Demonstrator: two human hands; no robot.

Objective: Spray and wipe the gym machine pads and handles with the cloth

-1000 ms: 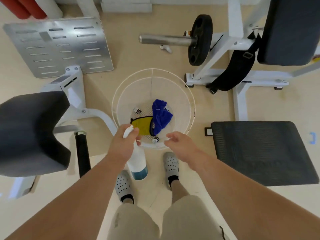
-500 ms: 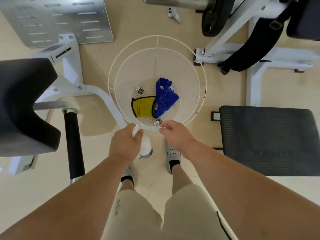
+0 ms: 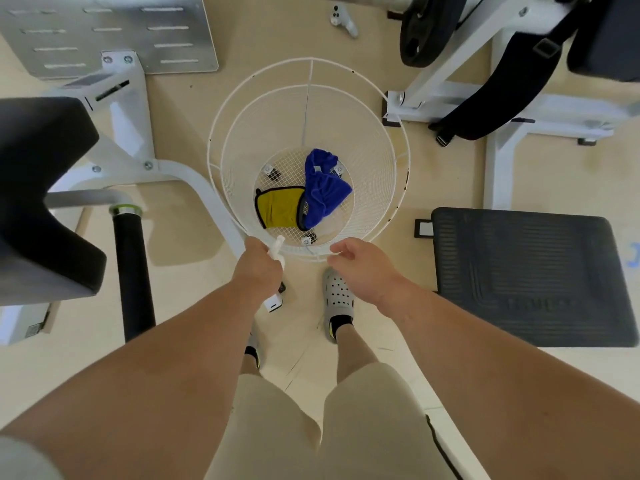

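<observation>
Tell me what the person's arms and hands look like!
No gloves. The left hand and right hand are bare, no rings or watch showing. The left arm and right arm are bare too, except a bit of grey sleeve high on the left.

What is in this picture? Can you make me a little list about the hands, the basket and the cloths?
left hand: holds the white spray bottle
right hand: fingers curled at the basket's near rim, seemingly pinching it
wire basket: white, standing on the floor
inside the basket: blue cloth touching yellow cloth
left pad: black, untouched
right pad: dark, untouched
</observation>
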